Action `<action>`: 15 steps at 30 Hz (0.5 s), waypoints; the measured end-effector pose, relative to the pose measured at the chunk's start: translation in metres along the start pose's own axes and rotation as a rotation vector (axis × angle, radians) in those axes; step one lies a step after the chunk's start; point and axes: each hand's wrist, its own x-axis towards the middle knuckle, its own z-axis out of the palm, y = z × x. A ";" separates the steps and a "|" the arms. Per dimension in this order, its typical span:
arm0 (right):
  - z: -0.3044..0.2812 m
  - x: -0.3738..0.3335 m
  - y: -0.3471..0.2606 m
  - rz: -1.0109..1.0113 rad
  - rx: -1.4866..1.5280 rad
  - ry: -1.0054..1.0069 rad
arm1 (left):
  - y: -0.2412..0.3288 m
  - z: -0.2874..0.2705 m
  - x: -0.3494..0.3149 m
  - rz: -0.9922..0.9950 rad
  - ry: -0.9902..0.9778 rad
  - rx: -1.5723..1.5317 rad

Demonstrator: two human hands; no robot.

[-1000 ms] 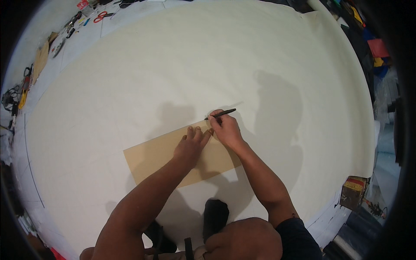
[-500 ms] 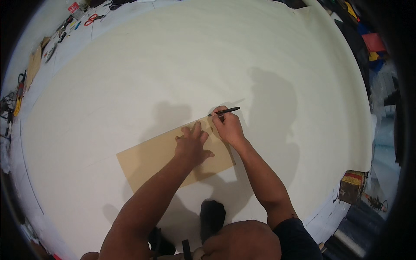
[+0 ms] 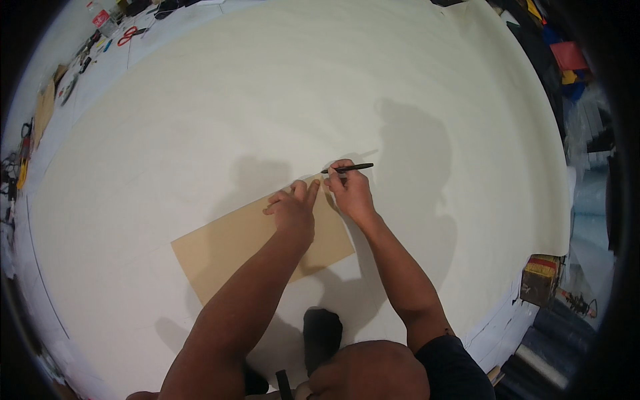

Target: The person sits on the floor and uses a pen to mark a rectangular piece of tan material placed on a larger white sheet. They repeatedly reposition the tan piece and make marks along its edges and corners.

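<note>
While your left hand (image 3: 293, 212) is resting on the card (image 3: 220, 250), its fingers are spreading over the upper edge area and gripping nothing. One finger is pointing toward the card's upper right corner. Your right hand (image 3: 350, 193) is pinching a black pen (image 3: 360, 167) between thumb and fingers, just beyond the card's short right edge. The pen is leaning low, its back end pointing right and its tip sitting at that same corner; you cannot tell from this view whether the tip is touching.

The tan card is lying flat and aslant on the cream sheet (image 3: 133, 167), in front of you, its right end higher than its left. Your left forearm (image 3: 250, 293) is crossing the card's lower edge, while your right forearm (image 3: 403, 273) is passing clear of it on the right. Your dark-socked foot (image 3: 323, 337) is standing on the sheet below the card, and shadows are falling across both.

Well apart from your hands, red-handled scissors (image 3: 127, 36) and a bottle (image 3: 100, 19) are lying or standing past the sheet's far left edge. Over on the right, a box (image 3: 540, 280) is sitting by the sheet's edge, with dark rolls (image 3: 553, 350) lying below it.
</note>
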 end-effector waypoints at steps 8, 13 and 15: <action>0.002 -0.002 -0.001 -0.044 -0.030 0.025 | 0.002 -0.003 0.004 -0.002 0.016 0.069; -0.004 -0.005 -0.014 -0.019 -0.177 -0.043 | 0.003 -0.004 0.005 -0.008 -0.001 0.047; -0.008 -0.008 -0.017 -0.078 -0.262 -0.043 | 0.003 -0.002 0.009 0.003 -0.018 0.000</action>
